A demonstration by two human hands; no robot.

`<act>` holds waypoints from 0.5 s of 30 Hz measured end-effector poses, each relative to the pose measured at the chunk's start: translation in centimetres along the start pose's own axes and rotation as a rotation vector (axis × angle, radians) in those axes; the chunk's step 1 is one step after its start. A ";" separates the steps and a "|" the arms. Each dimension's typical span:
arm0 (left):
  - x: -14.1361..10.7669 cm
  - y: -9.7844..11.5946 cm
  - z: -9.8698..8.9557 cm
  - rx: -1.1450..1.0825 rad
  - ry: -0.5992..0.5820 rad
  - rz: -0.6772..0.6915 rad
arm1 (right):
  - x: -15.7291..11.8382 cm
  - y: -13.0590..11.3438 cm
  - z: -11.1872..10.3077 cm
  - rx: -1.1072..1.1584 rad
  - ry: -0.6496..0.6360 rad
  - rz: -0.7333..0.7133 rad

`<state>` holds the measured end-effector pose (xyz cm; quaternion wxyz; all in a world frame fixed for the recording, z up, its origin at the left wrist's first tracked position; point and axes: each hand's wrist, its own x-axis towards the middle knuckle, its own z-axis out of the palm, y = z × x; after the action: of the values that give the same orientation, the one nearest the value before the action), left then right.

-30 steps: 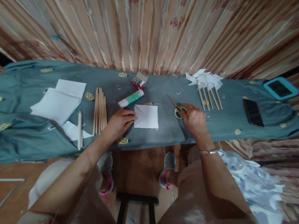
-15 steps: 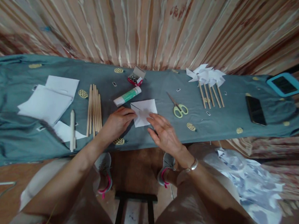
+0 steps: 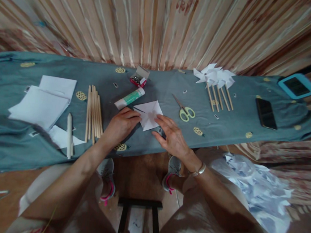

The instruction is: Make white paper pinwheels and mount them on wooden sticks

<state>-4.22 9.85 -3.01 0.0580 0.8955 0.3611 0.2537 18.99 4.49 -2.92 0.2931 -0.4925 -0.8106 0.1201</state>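
Already, a small group of stick-mounted white pinwheels (image 3: 216, 78) lies assembled beyond and to the right of our right fingers (image 3: 168, 125), while the paper square (image 3: 150, 113) between them and our left fingers (image 3: 132, 115) looks only partly worked: we see one slit running inward near our left fingertips, and cannot tell whether other corners are cut. Left of our left fingers, loose sticks (image 3: 92, 111) and, farther out, white sheets (image 3: 42, 103) lie unassembled. Our left fingers are closed together at the square's left corner, seemingly pinching it; our right fingers are spread, thumb well apart, tips resting on its right edge without gripping. Scissors (image 3: 184, 109) lie on the counter (image 3: 164, 82) beyond our right fingers.
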 end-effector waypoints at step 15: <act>-2.1 3.4 0.0 -0.101 0.053 0.054 | -1.6 -1.3 -0.7 0.035 -0.052 -0.078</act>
<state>-3.40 5.89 -2.87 0.0869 0.8938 0.3247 0.2968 18.98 2.37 -2.28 0.2849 -0.4520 -0.8344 0.1354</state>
